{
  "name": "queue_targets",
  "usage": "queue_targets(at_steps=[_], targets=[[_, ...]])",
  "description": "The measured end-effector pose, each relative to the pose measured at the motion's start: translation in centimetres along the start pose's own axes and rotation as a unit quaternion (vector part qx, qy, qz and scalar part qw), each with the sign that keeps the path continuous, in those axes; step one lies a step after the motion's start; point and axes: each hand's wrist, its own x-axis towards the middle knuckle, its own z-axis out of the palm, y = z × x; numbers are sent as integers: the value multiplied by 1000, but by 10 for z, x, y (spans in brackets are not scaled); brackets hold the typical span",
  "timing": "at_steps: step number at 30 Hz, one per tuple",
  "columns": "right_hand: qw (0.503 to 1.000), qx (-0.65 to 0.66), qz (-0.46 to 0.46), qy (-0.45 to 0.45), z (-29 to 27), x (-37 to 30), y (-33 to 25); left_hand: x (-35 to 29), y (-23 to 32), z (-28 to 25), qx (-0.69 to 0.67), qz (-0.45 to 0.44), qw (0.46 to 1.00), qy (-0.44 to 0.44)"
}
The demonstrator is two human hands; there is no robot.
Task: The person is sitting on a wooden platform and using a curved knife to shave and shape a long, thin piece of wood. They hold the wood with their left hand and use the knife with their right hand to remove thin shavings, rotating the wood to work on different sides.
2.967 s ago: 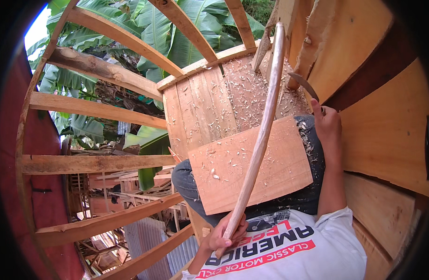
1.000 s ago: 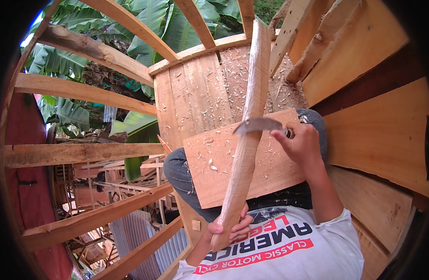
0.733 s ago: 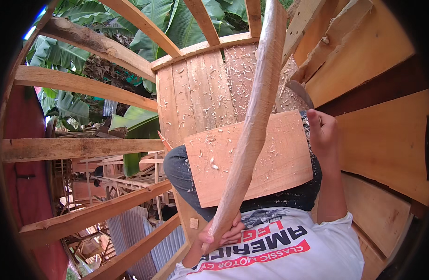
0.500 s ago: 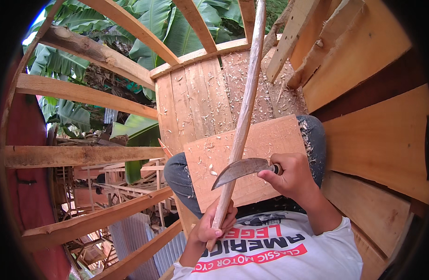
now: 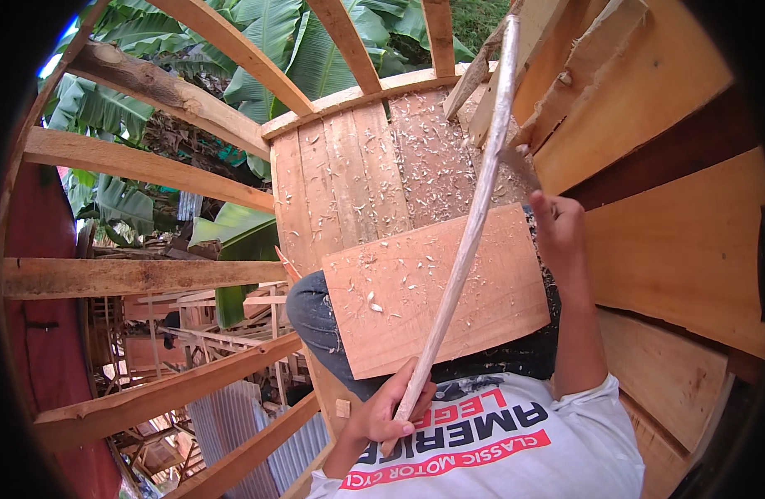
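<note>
One long, slender wooden stick (image 5: 467,254) crosses above a rectangular board (image 5: 382,341), its long axis pointing between twelve and one o'clock from our left hand (image 5: 391,409). That hand is nearer, fingers wrapped around the stick's lower end. Our right hand (image 5: 559,229), with the stick toward its nine o'clock, seems curled around the hidden handle of a curved knife (image 5: 522,169); we cannot tell whether its blade touches the wood. Shavings-strewn planks (image 5: 316,200) lie toward twelve o'clock.
</note>
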Motion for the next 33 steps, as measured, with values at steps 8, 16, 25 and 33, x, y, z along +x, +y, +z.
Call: queue_targets(at_steps=[8, 16, 25, 33], targets=[[990, 105, 39, -89, 5, -2, -11, -4, 11, -9, -17, 34, 993, 108], [979, 64, -9, -195, -1, -55, -43, 11, 40, -8, 310, 108, 912, 245], [975, -83, -163, -129, -13, -47, -44, 11, 51, 14, 364, 45, 907, 209], [972, -112, -196, -72, 0, -28, -31, 6, 48, 12, 364, 15, 907, 210]])
